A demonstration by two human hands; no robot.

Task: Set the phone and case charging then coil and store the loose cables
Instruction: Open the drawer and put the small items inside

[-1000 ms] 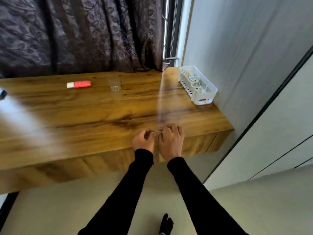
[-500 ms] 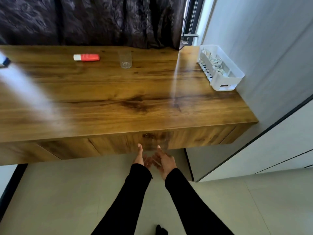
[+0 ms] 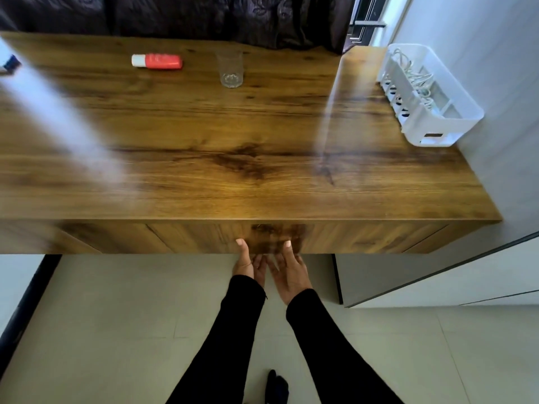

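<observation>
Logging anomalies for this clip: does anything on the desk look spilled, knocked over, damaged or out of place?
Nothing looks spilled or broken. The glass stands upright, apparently empty. The red bottle lies on its side near the back edge. White cables sit inside the basket. No phone or case is in view.

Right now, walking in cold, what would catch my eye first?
Probably the two bare hands, left hand and right hand, palms up with fingers reaching under the front edge of the wooden desk. Next, the red tube lying at the back left beside a clear glass, and the white basket of pale cables at the right end.
</observation>
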